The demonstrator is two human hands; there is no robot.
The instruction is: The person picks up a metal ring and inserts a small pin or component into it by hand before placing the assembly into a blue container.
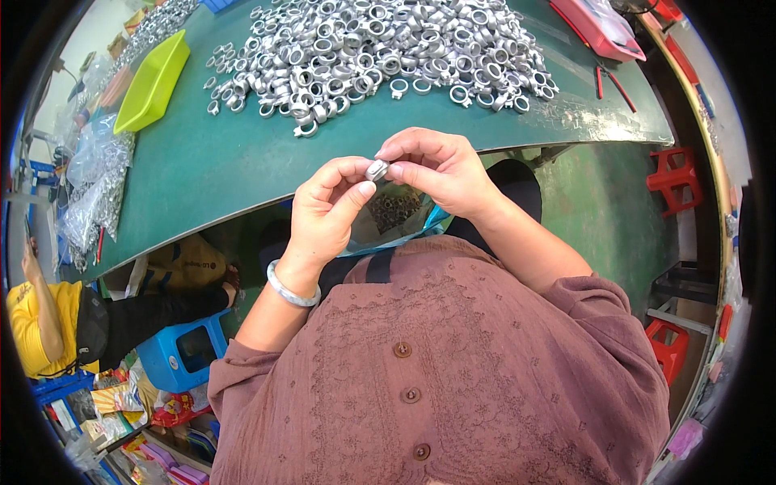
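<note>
A small silvery ring [377, 170] sits between the person's two hands, held up close to the near edge of the green surface [218, 174]. Both hands are narrowed on it: the left hand [321, 206] pinches it from the left with thumb and fingertips, while the right hand [440, 172] grips it from the other side the same way. A pale bracelet [289, 285] circles the left wrist. Just below the hands, a blue-edged bag [404, 238] gapes, with dark small parts [396, 208] inside. Beyond the hands spreads a large pile [368, 56] of similar rings. Farther left lie a lime tray [155, 85] and clear bags [90, 190]; far to the right are a pink tray [596, 32], a red-handled tool [621, 91] and a red stool [674, 182]. Low on the left, a co-worker [39, 323] in yellow is near a blue stool [162, 361].
</note>
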